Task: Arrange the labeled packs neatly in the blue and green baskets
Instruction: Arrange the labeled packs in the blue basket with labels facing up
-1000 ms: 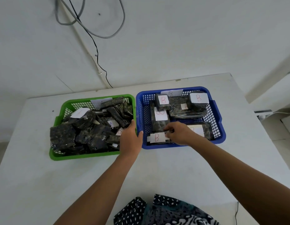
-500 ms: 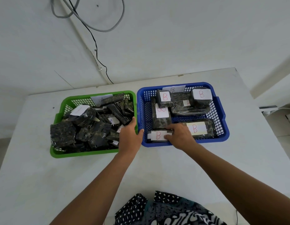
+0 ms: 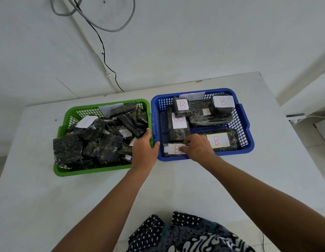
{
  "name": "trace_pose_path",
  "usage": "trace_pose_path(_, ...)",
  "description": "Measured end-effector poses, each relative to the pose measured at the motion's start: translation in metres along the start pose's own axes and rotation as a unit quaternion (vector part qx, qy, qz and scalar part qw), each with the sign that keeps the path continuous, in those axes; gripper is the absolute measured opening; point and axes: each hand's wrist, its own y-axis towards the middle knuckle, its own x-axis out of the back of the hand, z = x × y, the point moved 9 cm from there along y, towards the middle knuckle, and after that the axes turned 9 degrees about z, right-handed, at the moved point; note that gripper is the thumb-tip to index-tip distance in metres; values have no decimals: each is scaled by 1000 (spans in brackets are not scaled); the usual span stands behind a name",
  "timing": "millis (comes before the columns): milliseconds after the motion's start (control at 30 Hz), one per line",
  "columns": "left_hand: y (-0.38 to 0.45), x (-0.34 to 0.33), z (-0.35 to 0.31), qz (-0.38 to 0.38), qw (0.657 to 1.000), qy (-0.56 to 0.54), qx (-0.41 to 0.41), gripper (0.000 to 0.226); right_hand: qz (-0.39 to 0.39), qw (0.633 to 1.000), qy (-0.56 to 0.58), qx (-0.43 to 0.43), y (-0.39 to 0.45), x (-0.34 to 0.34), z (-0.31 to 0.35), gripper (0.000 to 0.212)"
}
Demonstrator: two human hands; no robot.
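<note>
Baskets: two, blue basket (image 3: 247, 128) showing six B labels.

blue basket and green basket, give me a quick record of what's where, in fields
blue basket: right side of the table, packs labeled B laid flat
green basket: left side, dark packs heaped loosely
left hand: grips the green basket's near right corner
right hand: on the front pack in the blue basket, fingers curled at its label
table: white, both baskets side by side
</note>
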Motion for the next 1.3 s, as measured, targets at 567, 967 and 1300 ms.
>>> trace_pose_path(567,-2,2,-1,-15,1000,19,0,61,17,998,-56,-5,8,-5,8,32)
trace_pose_path(967,12,54,-16,-30,991,110,-77,41,-74,986,-142,39,-15,42,34,20)
trace_pose_path(1300,35,92,15,-40,942,327,-70,55,-88,959,-103,250,-6,31,143,47)
